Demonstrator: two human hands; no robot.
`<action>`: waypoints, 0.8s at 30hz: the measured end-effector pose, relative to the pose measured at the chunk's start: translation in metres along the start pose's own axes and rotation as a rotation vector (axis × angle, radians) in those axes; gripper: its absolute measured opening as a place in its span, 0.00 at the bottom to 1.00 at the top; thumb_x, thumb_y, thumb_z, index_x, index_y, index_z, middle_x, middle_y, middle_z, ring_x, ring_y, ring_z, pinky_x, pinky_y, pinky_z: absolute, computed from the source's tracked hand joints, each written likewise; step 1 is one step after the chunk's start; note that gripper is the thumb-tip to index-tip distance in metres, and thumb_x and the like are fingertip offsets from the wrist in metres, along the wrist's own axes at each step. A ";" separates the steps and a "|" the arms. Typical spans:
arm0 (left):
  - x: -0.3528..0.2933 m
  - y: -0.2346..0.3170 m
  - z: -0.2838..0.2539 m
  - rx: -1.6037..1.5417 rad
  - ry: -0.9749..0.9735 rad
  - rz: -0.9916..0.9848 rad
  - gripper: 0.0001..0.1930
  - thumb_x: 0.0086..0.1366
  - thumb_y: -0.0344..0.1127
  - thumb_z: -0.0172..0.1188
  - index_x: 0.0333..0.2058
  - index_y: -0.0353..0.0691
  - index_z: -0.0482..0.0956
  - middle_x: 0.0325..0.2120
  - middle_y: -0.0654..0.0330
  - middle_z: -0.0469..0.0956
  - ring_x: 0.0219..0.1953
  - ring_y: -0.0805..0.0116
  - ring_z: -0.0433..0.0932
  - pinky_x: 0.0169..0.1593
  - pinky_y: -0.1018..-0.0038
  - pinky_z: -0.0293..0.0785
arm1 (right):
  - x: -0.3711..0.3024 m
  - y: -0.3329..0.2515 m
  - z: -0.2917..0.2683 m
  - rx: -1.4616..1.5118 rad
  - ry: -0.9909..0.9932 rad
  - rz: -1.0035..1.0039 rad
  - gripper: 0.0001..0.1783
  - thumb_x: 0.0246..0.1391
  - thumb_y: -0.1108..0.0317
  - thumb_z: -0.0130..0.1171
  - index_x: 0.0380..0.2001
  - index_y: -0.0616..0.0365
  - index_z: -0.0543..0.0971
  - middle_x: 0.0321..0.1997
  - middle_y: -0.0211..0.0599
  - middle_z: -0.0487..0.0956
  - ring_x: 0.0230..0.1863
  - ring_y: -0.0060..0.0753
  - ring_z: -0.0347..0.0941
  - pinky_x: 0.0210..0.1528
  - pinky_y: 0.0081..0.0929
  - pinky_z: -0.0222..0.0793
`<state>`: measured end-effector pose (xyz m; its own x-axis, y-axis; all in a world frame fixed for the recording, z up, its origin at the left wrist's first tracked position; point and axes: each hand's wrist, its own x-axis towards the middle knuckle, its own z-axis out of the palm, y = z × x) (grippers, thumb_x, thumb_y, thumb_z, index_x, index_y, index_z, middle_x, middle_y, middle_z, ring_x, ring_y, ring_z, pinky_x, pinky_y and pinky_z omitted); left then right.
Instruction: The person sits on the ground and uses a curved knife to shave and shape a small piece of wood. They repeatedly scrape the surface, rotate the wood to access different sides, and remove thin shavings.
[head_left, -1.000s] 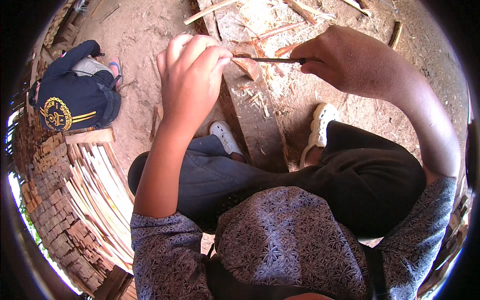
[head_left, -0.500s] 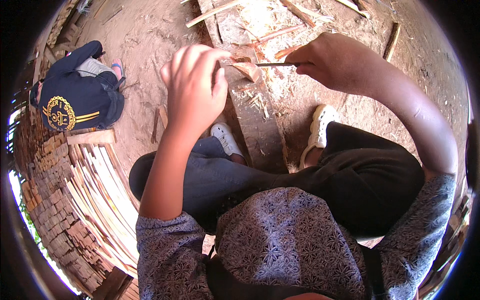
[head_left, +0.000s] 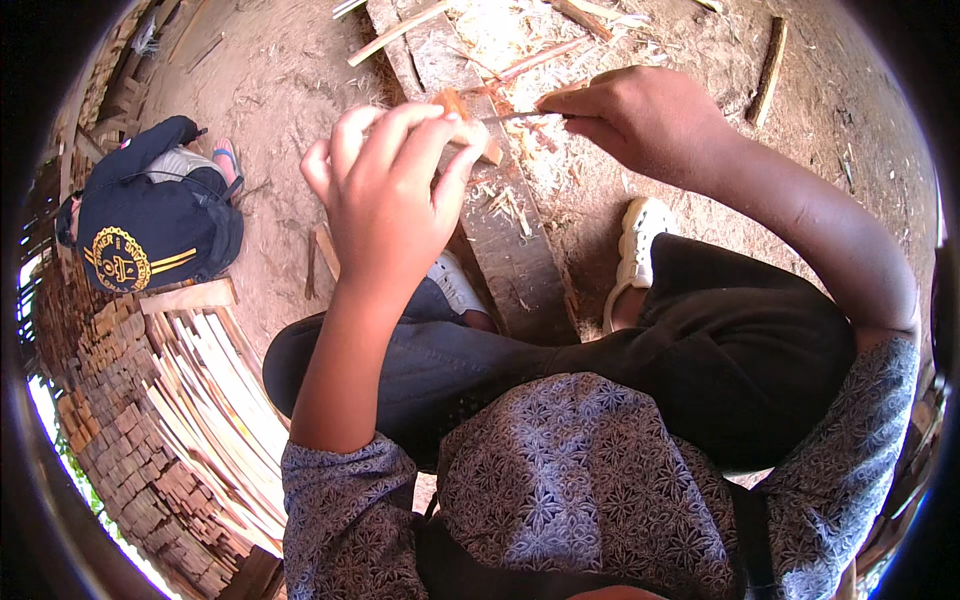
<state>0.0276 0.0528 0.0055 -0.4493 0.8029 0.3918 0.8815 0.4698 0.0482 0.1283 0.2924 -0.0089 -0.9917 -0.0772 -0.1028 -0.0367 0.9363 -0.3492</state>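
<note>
Holding a thin dark tool (head_left: 518,116) in the right hand (head_left: 650,120), fingers closed around one end, with the other end pointing left at a little reddish-brown chunk of wood (head_left: 490,151). That chunk is over the upper part of a long, worn plank (head_left: 520,285) running between the person's feet, partly covered by the left hand (head_left: 390,190). The left fingers are spread and bent over the chunk, thumb on the near side, so the gap is fairly roomy. I can't tell if they've really got a grip on it or are just touching, and same for whether it's sitting on the plank or a bit above it. The tool's tip is right by the chunk; contact is too small to make out.

Shavings (head_left: 508,208) are scattered on the plank, with loads more on the dirt floor (head_left: 280,110) just right of it. One pale stick (head_left: 400,33) lies across the plank's far end, and a darker stick (head_left: 768,72) is off on the ground to the right. Knees are wide apart in dark trousers (head_left: 750,330), patterned shirt (head_left: 560,470) up top, and a white shoe (head_left: 640,245) planted on the right of the plank, its mate on the left, partly behind the left forearm.

Over to the left, another person in a dark jacket (head_left: 150,225) is hunched low, next to a big stack of pale wood strips (head_left: 215,385) and darker, stepped pieces (head_left: 140,450).
</note>
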 end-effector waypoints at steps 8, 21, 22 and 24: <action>-0.029 -0.002 -0.028 -0.010 -0.192 0.012 0.11 0.54 0.36 0.70 0.38 0.51 0.84 0.51 0.74 0.82 0.59 0.58 0.71 0.63 0.59 0.52 | -0.012 -0.023 -0.035 0.395 -0.454 0.034 0.18 0.63 0.69 0.51 0.55 0.56 0.79 0.30 0.50 0.82 0.36 0.48 0.82 0.45 0.42 0.78; -0.045 0.016 -0.032 -0.013 -0.216 0.070 0.09 0.58 0.42 0.70 0.36 0.51 0.84 0.50 0.71 0.83 0.60 0.57 0.71 0.60 0.57 0.49 | -0.021 -0.047 -0.015 0.188 -0.480 -0.076 0.27 0.57 0.78 0.55 0.61 0.58 0.70 0.32 0.56 0.83 0.36 0.51 0.85 0.39 0.43 0.82; -0.046 0.016 -0.033 -0.003 -0.213 0.058 0.08 0.58 0.42 0.70 0.36 0.51 0.84 0.50 0.70 0.84 0.59 0.58 0.72 0.60 0.57 0.50 | -0.018 -0.047 -0.013 0.123 -0.451 -0.106 0.27 0.57 0.78 0.55 0.61 0.58 0.70 0.33 0.55 0.83 0.37 0.52 0.84 0.39 0.43 0.81; -0.047 0.012 -0.032 0.007 -0.213 0.037 0.08 0.58 0.42 0.69 0.36 0.51 0.83 0.50 0.69 0.84 0.59 0.58 0.72 0.60 0.57 0.50 | -0.011 -0.047 -0.011 0.051 -0.436 -0.119 0.27 0.57 0.77 0.56 0.61 0.57 0.70 0.33 0.55 0.84 0.37 0.52 0.84 0.39 0.43 0.81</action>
<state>0.0642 0.0092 0.0172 -0.4382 0.8785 0.1905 0.8971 0.4408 0.0306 0.1394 0.2534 0.0192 -0.8359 -0.3310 -0.4379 -0.1306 0.8947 -0.4271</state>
